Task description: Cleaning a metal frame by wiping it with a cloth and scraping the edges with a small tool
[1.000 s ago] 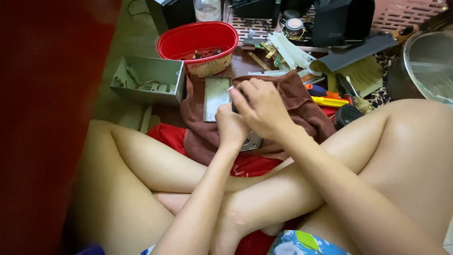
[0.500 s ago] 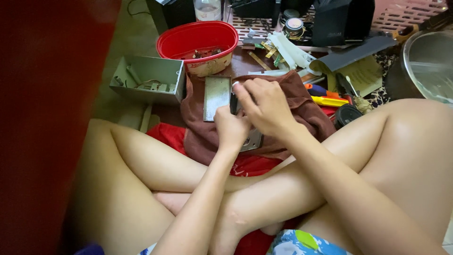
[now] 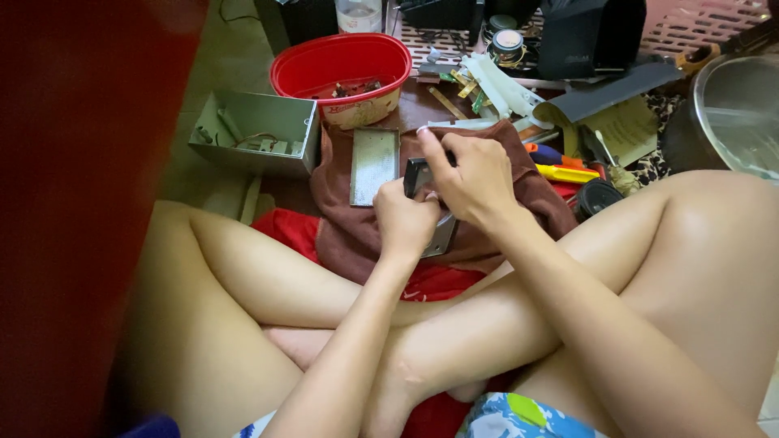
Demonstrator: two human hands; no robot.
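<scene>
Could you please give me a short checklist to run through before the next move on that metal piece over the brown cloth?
1. Left hand grips the grey metal piece: ok.
2. Right hand is on the piece's upper end: ok.
3. Brown cloth lies under the work: ok.
4. Flat grey plate rests on the cloth, apart from the hands: ok.
5. Red bowl and grey open box stand beyond the cloth: ok.
6. What the fingertips are working on: cannot tell, hidden by the hands.
</scene>
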